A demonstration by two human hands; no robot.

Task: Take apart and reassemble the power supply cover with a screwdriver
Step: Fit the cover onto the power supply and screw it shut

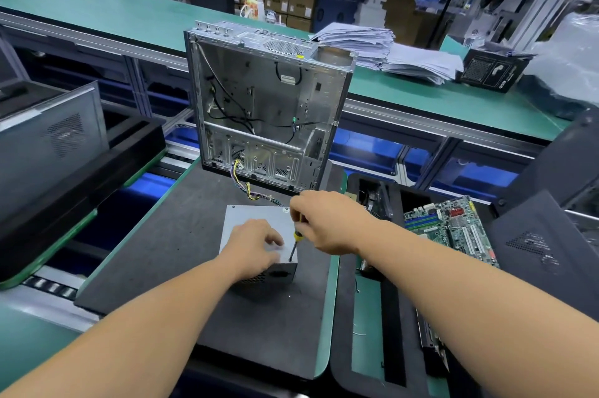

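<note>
Your power supply (256, 229) sits low in the centre of the frame on the dark foam mat (168, 255), its grey cover (246, 214) facing up. Your left hand (254, 246) lies on that cover, fingers relaxed and slightly spread, pressing down on the near half. Your right hand (327, 222) comes in from the right, fingers curled round the handle of the screwdriver (295, 240). Only a bit of the yellow-and-black handle shows under your fingers; the shaft runs down, tilted a little, and the tip meets the cover at its near right corner, just beside your left fingertips.

A screw head (286, 210) shows at the far right corner of the cover. A bundle of coloured wires (246, 186) runs from the back of the supply up into the open computer case (265, 105), which stands upright at the far edge of the mat, in the middle of the frame.

At right, a green motherboard (450, 229) lies in a black tray (398, 362). Upper right, on the green bench (97, 15), a stack of papers (389, 47) sits beside a black box (492, 70). At left, another grey case (52, 128) rests on black foam.
</note>
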